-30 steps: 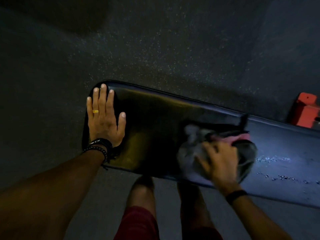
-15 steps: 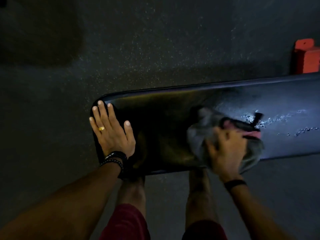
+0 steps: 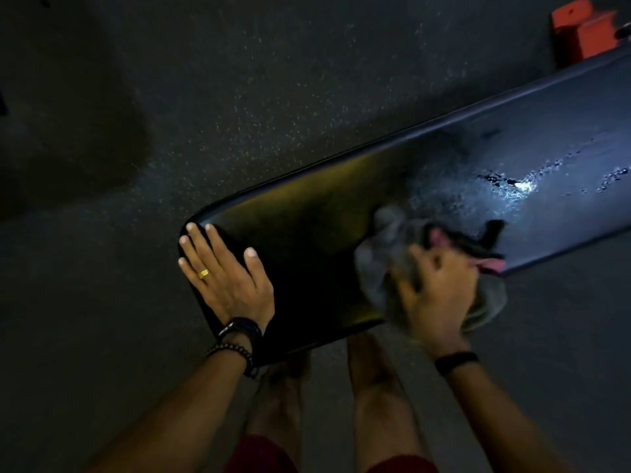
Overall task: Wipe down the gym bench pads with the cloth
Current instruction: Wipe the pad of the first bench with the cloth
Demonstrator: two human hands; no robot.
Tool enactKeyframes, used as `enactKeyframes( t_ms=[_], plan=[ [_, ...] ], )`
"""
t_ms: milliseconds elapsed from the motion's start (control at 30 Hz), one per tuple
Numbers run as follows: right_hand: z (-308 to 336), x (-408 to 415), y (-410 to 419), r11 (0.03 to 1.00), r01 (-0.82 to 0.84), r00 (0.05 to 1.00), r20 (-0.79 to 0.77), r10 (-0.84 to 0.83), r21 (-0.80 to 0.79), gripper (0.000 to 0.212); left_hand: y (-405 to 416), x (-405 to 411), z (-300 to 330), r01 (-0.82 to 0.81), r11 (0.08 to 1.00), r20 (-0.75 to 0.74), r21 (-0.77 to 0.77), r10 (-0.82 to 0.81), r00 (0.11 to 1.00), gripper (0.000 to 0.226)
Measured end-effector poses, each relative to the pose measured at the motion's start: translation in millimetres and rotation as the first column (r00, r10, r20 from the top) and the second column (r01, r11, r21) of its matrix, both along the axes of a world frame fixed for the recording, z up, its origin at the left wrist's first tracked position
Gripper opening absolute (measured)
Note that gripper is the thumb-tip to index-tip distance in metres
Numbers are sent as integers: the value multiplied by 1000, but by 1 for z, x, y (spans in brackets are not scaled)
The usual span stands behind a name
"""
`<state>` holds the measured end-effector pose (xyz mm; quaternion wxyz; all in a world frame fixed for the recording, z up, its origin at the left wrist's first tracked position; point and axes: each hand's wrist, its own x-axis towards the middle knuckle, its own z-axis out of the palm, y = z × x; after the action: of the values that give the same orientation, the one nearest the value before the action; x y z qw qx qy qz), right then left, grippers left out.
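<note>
A dark speckled rubber floor (image 3: 239, 114) is filling most of the dim view, with an orange-red metal part (image 3: 580, 35) showing at the top right corner. A long black bench pad (image 3: 324, 233) is running diagonally from the lower middle up to the right; its covering is smooth and glossy, with rounded corners, and a patch of droplets (image 3: 519, 186) is glinting on its far stretch. The left hand (image 3: 227, 278) is lying flat and open on the near end of the pad, fingers straight and together, a gold ring (image 3: 204, 273) on one finger and dark bracelets (image 3: 239, 339) at the wrist. The right hand (image 3: 440, 295) is gripping a bunched grey cloth (image 3: 386, 247) with pink and black parts, fingers curled into it, pressing it on the pad's near edge. The cloth is looking blurred. Bare legs (image 3: 379, 387) in dark red shorts (image 3: 259, 455) are standing just beside the pad.
</note>
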<state>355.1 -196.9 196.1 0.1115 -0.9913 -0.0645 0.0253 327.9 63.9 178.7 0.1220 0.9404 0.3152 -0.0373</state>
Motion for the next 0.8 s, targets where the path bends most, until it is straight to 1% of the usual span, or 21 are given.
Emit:
enactKeyframes(
  t_ms=[33,67,100,133,167,200,267,300,333,367,400,433,467,500,533,567,600,633,667,733,800],
  plan=[
    [-5,26,-8,985,173,984,55,-172,-6,36,-2,0,-2,13,1000,24,-6,-12,1000,63],
    [-8,59,-7,937,349,931,114,-347,6,38,-1,1,-5,20,1000,39,-11,-19,999,62],
    [-11,89,7,883,470,869,161,-467,25,42,5,2,-3,12,1000,50,-14,-12,999,61],
    [-15,109,20,838,544,817,196,-542,49,44,6,5,-2,24,1000,61,-8,-23,998,60],
    [-17,114,32,828,558,803,212,-557,63,45,2,7,-3,60,998,67,5,-61,996,60],
    [-18,102,45,871,489,847,212,-488,53,43,0,9,-2,116,993,71,8,-116,991,60],
    [-15,36,66,977,200,971,120,-208,74,37,-5,22,4,278,960,107,-14,-275,955,58],
    [-10,-2,70,996,48,996,72,-53,73,37,-7,36,6,348,937,128,-27,-342,931,57],
    [-6,-32,64,996,-59,998,27,57,71,39,-10,54,8,409,912,135,-42,-400,906,56],
    [-4,-51,51,990,-122,992,-10,123,70,42,-14,73,9,470,881,137,-50,-460,877,56],
    [-3,-53,31,987,-143,989,-21,145,74,42,-21,93,8,531,845,132,-57,-521,843,56],
    [-4,-43,10,992,-113,994,11,112,62,37,-28,113,7,591,805,120,-61,-582,805,56],
    [-6,-24,-11,999,-25,997,75,22,45,29,-36,128,6,651,756,99,-68,-644,759,57],
    [-9,1,-31,989,143,979,141,-147,39,26,-44,139,4,699,710,71,-83,-696,715,58],
    [-11,30,-50,934,355,915,194,-355,37,31,-51,145,1,724,682,39,-107,-724,688,60],
    [-13,59,-67,832,552,807,219,-548,49,37,-55,147,-3,726,677,15,-121,-730,683,61],
    [-13,79,-74,719,692,692,222,-686,66,42,-56,147,-5,718,685,6,-123,-723,691,61],
    [-13,84,-71,653,754,627,219,-747,70,45,-55,145,-7,709,695,6,-119,-713,701,61],
    [-15,77,-60,658,749,629,233,-742,74,45,-53,141,-6,702,702,8,-121,-706,708,61],
    [-15,31,-18,756,646,728,216,-651,106,41,-52,140,-4,713,690,18,-127,-717,697,60],
    [-12,-31,31,836,534,836,67,-544,122,39,-52,143,-3,713,685,8,-147,-720,694,60]
  ],
)
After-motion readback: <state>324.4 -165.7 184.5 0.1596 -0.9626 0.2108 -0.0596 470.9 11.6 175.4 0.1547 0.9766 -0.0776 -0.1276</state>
